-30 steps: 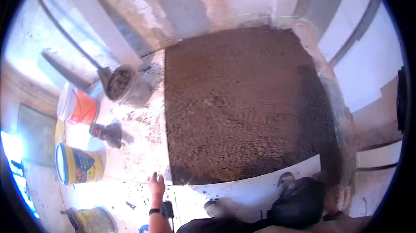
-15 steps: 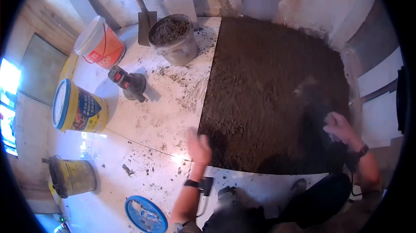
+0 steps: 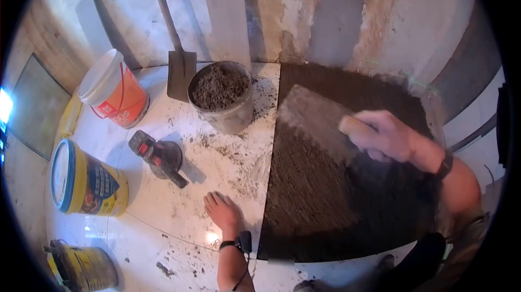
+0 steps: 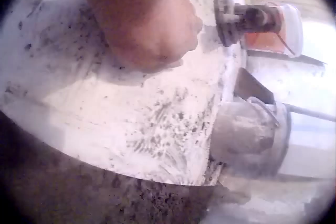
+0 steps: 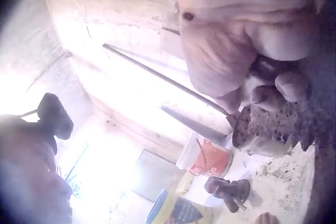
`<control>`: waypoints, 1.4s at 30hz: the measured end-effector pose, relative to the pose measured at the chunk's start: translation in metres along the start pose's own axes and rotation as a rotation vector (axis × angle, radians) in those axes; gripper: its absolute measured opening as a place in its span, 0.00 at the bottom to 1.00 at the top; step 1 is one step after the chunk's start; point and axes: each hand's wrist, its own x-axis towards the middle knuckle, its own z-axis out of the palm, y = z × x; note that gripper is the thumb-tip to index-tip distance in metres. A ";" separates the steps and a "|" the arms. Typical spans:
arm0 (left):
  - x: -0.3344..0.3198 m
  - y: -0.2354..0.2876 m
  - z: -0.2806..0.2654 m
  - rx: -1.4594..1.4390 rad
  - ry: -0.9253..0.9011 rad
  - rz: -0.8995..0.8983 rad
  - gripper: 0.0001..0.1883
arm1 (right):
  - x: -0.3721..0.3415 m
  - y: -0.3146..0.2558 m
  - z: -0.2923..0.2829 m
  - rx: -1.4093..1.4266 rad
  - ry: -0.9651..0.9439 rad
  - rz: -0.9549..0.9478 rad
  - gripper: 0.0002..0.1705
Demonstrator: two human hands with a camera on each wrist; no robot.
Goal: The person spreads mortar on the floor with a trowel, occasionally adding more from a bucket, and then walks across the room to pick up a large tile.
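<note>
My right hand (image 3: 382, 134) grips the light handle of a rectangular plastering trowel (image 3: 315, 115). The trowel's flat blade overlaps the far left part of a dark mortar bed (image 3: 304, 200) in the head view. In the right wrist view, curled fingers (image 5: 268, 97) wrap the handle. My left hand (image 3: 222, 213) rests on the white tiled floor (image 3: 157, 200), left of the mortar edge, with its fingers extended. Only its back and wrist show in the left wrist view, over the speckled tile.
A bucket heaped with mortar (image 3: 222, 107) stands beside a shovel (image 3: 182, 72) leaning on the wall. Further left are an orange-and-white bucket (image 3: 116, 94), a black-and-red power tool (image 3: 157, 156), a yellow-and-blue bucket (image 3: 92, 183) and a dirty yellow bucket (image 3: 89, 267). Crumbs litter the tiles.
The right hand and trowel have moved left and away across the mortar from the right side. The left hand, raised earlier, now rests on the tiles. The head view has shifted.
</note>
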 end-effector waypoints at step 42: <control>0.001 -0.042 0.024 -0.105 -0.109 0.107 0.26 | -0.037 0.102 -0.135 0.224 0.490 -0.014 0.20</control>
